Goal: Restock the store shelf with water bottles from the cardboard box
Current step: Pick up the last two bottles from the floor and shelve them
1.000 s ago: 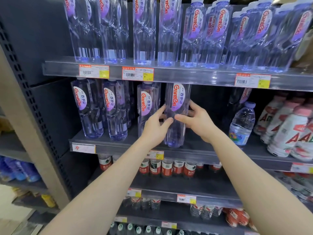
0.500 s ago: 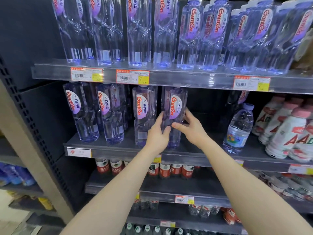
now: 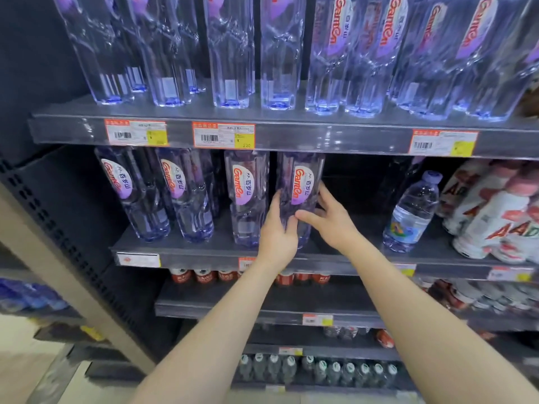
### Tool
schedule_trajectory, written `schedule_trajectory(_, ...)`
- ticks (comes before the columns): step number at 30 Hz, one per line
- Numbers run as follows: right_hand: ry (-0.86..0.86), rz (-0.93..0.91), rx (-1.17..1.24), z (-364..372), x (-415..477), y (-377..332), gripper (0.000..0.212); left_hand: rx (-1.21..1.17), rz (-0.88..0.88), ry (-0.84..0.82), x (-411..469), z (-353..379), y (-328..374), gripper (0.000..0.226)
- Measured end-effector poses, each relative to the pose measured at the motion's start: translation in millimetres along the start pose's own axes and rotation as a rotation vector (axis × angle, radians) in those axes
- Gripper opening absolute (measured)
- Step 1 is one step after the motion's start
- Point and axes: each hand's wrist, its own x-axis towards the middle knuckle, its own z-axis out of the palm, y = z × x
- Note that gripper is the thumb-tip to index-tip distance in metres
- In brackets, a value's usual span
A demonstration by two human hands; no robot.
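Observation:
A tall clear water bottle with a purple and red label stands upright on the middle shelf, fourth in a row of like bottles. My left hand wraps its lower left side. My right hand holds its right side, thumb across the front. To the left stand three matching bottles in the same row. The cardboard box is out of view.
The upper shelf carries several tall bottles of the same brand. Right of my hands is a dark gap, then a small round water bottle and white and red drink bottles. Lower shelves hold cans and small bottles.
Both hands have stayed on the bottle as it slid slightly deeper onto the shelf. The camera has tilted and moved closer.

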Motion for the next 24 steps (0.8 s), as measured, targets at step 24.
schedule_trajectory(24, -0.059, 0.034, -0.007, -3, -5, -9, 0.089, 0.023, -0.024, -0.047, 2, -8, 0, 0.068)
